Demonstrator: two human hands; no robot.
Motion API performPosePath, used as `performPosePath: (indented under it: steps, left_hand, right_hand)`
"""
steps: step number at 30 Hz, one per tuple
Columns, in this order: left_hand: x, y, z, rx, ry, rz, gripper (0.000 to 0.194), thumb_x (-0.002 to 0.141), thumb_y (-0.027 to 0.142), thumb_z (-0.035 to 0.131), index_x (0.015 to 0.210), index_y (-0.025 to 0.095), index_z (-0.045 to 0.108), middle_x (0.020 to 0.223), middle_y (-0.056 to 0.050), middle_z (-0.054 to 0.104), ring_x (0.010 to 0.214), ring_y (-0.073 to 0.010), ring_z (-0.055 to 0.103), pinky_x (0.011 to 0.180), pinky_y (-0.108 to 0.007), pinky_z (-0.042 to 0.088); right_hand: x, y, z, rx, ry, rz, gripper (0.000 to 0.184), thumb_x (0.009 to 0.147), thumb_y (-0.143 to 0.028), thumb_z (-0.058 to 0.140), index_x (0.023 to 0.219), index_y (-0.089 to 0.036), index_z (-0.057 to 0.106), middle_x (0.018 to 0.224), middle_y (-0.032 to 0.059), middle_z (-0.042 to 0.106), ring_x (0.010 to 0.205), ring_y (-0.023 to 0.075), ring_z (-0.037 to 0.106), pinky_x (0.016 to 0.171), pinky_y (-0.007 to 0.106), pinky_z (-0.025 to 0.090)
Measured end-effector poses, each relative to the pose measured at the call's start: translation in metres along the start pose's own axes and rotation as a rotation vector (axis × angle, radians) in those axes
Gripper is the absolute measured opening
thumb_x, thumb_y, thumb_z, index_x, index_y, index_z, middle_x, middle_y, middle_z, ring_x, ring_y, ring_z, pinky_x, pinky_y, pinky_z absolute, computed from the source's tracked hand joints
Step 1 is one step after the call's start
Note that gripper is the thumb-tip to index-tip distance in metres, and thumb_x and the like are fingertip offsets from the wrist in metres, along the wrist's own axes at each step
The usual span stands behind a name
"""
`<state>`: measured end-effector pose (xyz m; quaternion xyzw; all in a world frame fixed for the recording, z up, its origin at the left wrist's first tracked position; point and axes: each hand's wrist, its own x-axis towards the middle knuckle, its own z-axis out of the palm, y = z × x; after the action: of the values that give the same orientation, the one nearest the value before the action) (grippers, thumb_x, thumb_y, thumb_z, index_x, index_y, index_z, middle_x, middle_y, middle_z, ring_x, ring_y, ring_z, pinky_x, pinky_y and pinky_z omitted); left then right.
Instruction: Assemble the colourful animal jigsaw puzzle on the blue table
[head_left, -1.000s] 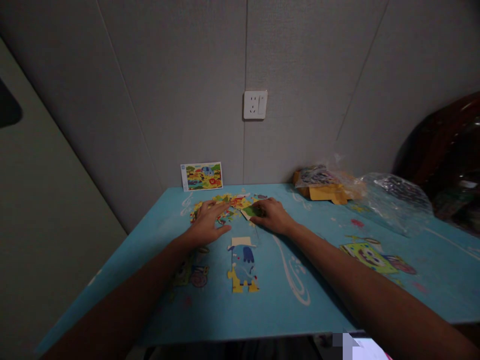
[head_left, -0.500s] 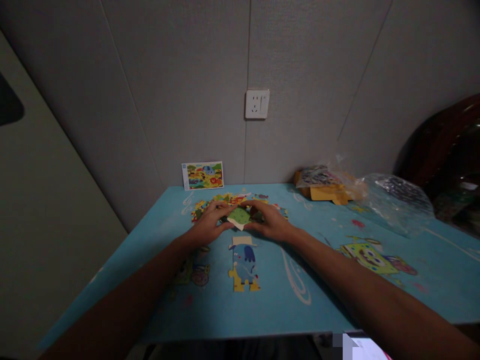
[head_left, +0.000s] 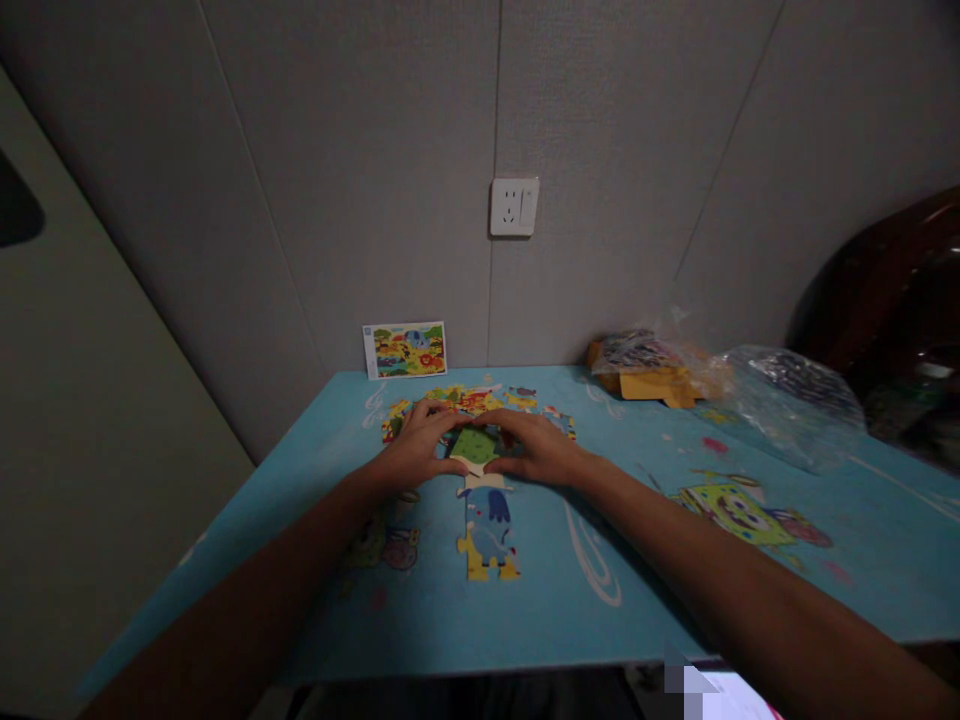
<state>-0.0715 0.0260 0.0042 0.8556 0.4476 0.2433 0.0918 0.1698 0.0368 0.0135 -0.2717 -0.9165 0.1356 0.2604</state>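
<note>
Between my left hand (head_left: 422, 445) and my right hand (head_left: 534, 446) is a green puzzle piece (head_left: 475, 446) with a cream lower edge. Fingers and thumbs of both hands grip it from its two sides. Its lower edge meets or overlaps the top of a joined strip of puzzle pieces (head_left: 489, 535) showing a blue elephant on yellow; I cannot tell whether they interlock. Behind my hands lie several colourful puzzle pieces (head_left: 465, 400), partly hidden by my fingers.
A picture card (head_left: 409, 350) leans on the wall at the back. An orange box (head_left: 652, 385) and a clear plastic bag (head_left: 795, 405) lie at the back right. The table (head_left: 300, 630) has a blue cartoon-print cover. A socket (head_left: 514, 207) is on the wall.
The green piece has come down towards me, from just above the elephant strip to its top edge. Both hands have shifted slightly with it, and it now looks less tilted.
</note>
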Motion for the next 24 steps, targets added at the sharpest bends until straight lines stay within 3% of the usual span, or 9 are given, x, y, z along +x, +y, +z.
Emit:
performPosePath:
  steps: [8, 11, 14, 18, 24]
  left_hand:
    - [0.0, 0.0, -0.005, 0.108, 0.079, 0.144, 0.068, 0.067, 0.048, 0.081, 0.127, 0.025, 0.058, 0.127, -0.009, 0.058, 0.125, -0.0323, 0.037, 0.107, -0.051, 0.03]
    - [0.001, -0.002, -0.005, 0.162, 0.157, 0.132, 0.069, 0.066, 0.05, 0.081, 0.126, 0.023, 0.059, 0.133, -0.009, 0.055, 0.127, -0.0327, 0.036, 0.109, -0.052, 0.028]
    - [0.002, -0.002, -0.007, 0.207, 0.257, 0.051, 0.063, 0.067, 0.049, 0.081, 0.12, 0.02, 0.061, 0.135, -0.01, 0.053, 0.129, -0.0335, 0.035, 0.109, -0.052, 0.029]
    - [0.002, -0.004, -0.009, 0.259, 0.332, -0.119, 0.057, 0.068, 0.049, 0.081, 0.114, 0.02, 0.065, 0.133, -0.012, 0.052, 0.127, -0.035, 0.036, 0.106, -0.054, 0.032]
    - [0.003, -0.007, -0.006, 0.279, 0.335, -0.231, 0.058, 0.068, 0.05, 0.08, 0.116, 0.021, 0.066, 0.131, -0.011, 0.052, 0.125, -0.0334, 0.038, 0.104, -0.05, 0.035]
  right_hand:
    - [0.0, 0.004, 0.003, -0.008, 0.031, -0.058, 0.061, 0.082, -0.038, 0.069, 0.137, -0.023, 0.047, 0.13, 0.0117, 0.059, 0.111, 0.0248, 0.058, 0.095, 0.04, 0.044]
    - [0.001, 0.007, 0.002, -0.072, 0.059, -0.069, 0.079, 0.079, -0.045, 0.071, 0.145, -0.023, 0.036, 0.143, 0.0144, 0.048, 0.127, 0.0289, 0.047, 0.104, 0.047, 0.036]
    - [0.0, 0.014, -0.001, -0.236, 0.097, 0.125, 0.096, 0.072, -0.057, 0.072, 0.149, -0.016, 0.03, 0.15, 0.0186, 0.038, 0.132, 0.0361, 0.038, 0.106, 0.054, 0.03]
    - [-0.006, 0.027, -0.006, -0.405, 0.062, 0.468, 0.082, 0.08, -0.056, 0.063, 0.145, -0.013, 0.039, 0.141, 0.0202, 0.049, 0.125, 0.041, 0.042, 0.1, 0.057, 0.031]
    - [-0.008, 0.037, -0.006, -0.399, -0.055, 0.534, 0.065, 0.085, -0.054, 0.056, 0.137, -0.015, 0.05, 0.133, 0.0172, 0.057, 0.123, 0.0384, 0.047, 0.099, 0.054, 0.031]
